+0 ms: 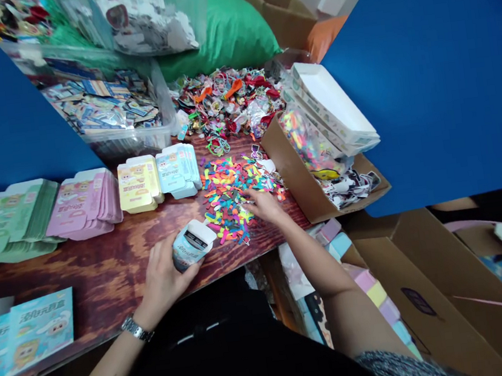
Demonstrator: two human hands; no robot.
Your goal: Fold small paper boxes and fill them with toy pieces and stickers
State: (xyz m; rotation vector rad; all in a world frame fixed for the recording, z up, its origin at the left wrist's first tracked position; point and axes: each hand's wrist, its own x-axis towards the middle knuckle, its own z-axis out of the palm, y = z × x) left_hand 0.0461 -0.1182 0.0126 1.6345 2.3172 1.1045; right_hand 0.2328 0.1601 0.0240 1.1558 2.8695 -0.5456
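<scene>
My left hand is wrapped round a small light-blue box near the table's front edge. The box's white flap stands open at the top, and dark items show inside. To the right of it, my right hand reaches into a spread pile of small multicoloured pieces. Its fingertips are down among the pieces, bent close together; whatever they may hold is too small to make out. Behind the pile lies a larger heap of mixed trinkets.
Stacks of flat green, pink, yellow and blue boxes line the wooden table. A carton stands at the right, with white trays behind. A clear bin sits at the back; a large carton is lower right.
</scene>
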